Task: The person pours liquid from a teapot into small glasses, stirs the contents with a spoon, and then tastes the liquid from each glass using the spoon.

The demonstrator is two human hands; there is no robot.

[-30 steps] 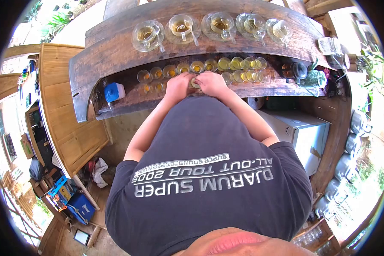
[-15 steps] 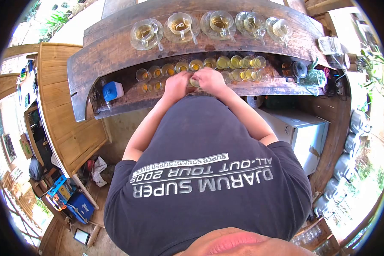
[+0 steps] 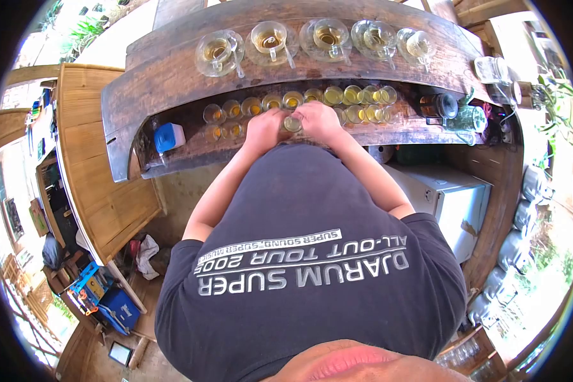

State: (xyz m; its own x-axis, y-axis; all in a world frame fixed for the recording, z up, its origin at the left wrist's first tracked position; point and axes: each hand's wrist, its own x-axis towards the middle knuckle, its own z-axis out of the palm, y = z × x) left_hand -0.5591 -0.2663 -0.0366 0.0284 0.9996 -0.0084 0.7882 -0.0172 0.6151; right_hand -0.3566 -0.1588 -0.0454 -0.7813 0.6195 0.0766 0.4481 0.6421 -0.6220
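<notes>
Curling inward, your left hand (image 3: 265, 127) and right hand (image 3: 321, 121) gripped one small glass (image 3: 292, 123) between their fingertips. Filled glasses (image 3: 352, 95) crowded both sides, teacups (image 3: 270, 38) beyond.

Bright daylight floods in from the edges and blows out there; the fisheye bends everything round a black rim, with the centre sharp.

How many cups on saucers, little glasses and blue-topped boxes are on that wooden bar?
cups on saucers: 5
small glasses: about 17 showing, one of them between the left hand and the right hand; the hands may hide more
blue-topped box: 1
Total: about 23
</notes>
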